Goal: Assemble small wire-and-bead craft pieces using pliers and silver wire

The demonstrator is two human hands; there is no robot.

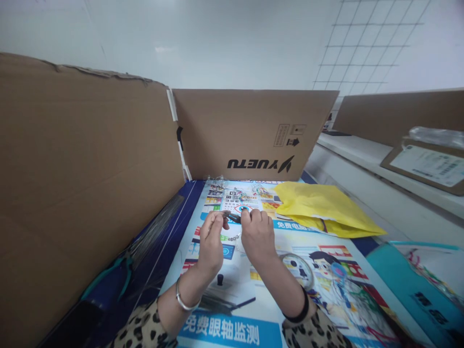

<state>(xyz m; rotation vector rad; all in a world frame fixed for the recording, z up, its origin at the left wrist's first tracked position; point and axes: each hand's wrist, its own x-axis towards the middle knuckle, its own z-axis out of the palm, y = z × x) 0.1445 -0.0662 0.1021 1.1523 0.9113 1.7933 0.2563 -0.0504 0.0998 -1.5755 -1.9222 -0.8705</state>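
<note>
My right hand is closed around small dark pliers, whose jaws point left; the handles are mostly hidden in the palm. The fingers of my left hand pinch together at the jaw tips, on something too small to make out. Below and between the hands hangs a short strand of grey beads, and I cannot see clearly where its upper end goes. Both hands are just above the printed poster sheet that covers the table.
A yellow bag lies behind on the right. Cardboard panels stand at the back and left. Teal curved handles and clear thin strands lie on the left. Tangled coloured cords and a teal packet are at front right.
</note>
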